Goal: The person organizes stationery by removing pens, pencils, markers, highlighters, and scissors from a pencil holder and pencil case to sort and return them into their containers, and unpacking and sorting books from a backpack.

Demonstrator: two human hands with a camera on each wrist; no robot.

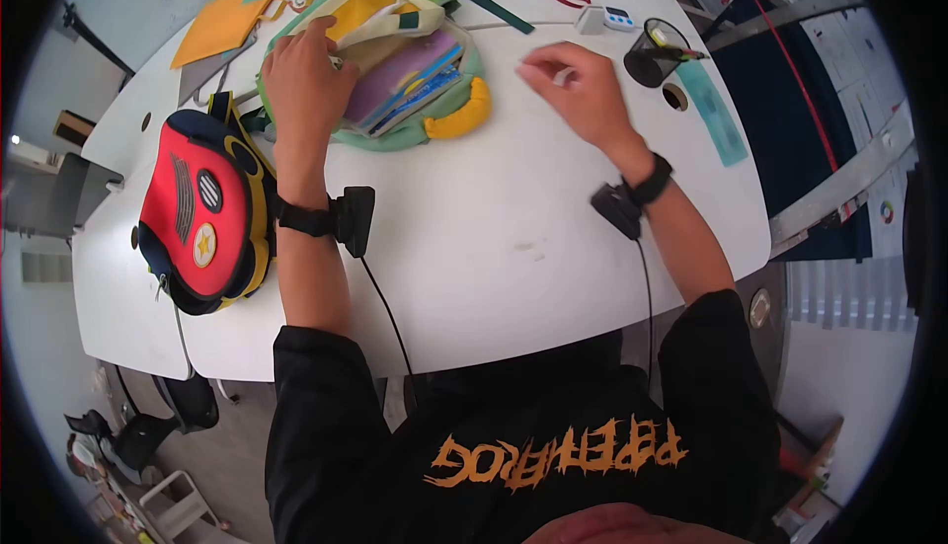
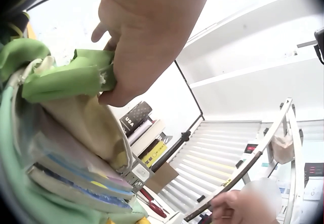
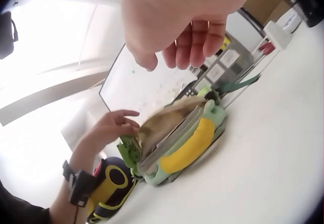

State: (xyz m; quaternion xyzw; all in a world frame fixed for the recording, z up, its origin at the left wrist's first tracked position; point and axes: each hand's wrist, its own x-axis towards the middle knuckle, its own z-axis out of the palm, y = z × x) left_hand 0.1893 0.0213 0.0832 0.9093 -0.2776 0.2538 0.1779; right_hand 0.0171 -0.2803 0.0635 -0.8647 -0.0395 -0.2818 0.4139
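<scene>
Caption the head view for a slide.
Left hand holding a green bag open, books inside, red backpack alongside, right hand over the white table.

left hand (image 2: 147, 39) grips green flap (image 2: 63, 83) | books (image 2: 76, 189) inside open bag (image 2: 11, 150)

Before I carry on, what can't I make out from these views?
- Left hand: its own palm hides most fingers, left wrist view.
- Books in the green bag: titles hidden by overlap, left wrist view.
- Red backpack: contents hidden by its shell, head view.
- Small white-and-blue device: display too small, head view.
- Right hand: blurred, head view.
</scene>
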